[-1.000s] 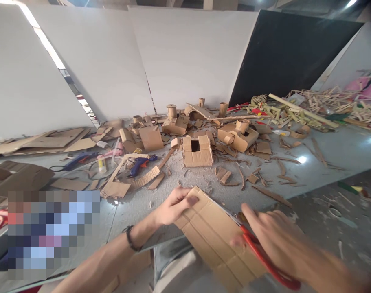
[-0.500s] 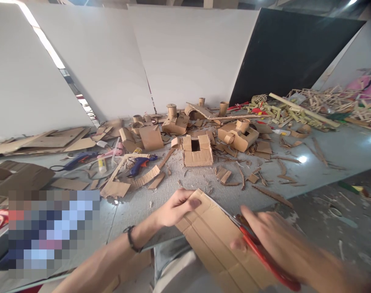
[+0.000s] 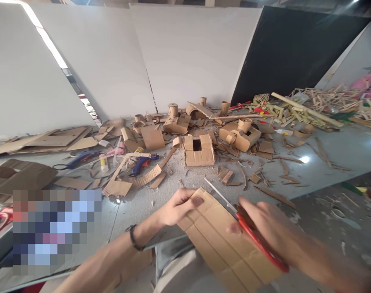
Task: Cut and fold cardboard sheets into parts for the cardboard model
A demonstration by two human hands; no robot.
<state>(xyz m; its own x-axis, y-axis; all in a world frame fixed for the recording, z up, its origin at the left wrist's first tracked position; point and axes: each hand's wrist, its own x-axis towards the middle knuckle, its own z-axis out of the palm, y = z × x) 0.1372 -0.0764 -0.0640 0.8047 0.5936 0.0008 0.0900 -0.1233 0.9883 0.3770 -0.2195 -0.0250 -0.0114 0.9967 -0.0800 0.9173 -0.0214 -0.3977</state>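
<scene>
My left hand [image 3: 181, 206] pinches the upper corner of a flat, creased piece of cardboard [image 3: 217, 240], thumb on top. In my right hand [image 3: 261, 221] is a pair of scissors [image 3: 254, 238] with red handles, my fingers wrapped round the grips. The blades point up and left along the cardboard's right edge, and the tip reaches past that edge. Some right fingertips show over the cardboard's face. Beyond the hands, on the table, stands a small cardboard box [image 3: 199, 156] with a square notch in its top.
Cardboard models with round tubes [image 3: 240, 132] and many scraps lie along the table [image 3: 161, 199]. A blue glue gun [image 3: 141, 164] rests left of the box. Bamboo pieces [image 3: 307, 108] are heaped at the back right. A blurred-out patch [image 3: 57, 232] covers the lower left.
The scissors have shifted slightly up and left, and more of the blade shows, now clear of the cardboard's edge. My left hand keeps its hold on the corner.
</scene>
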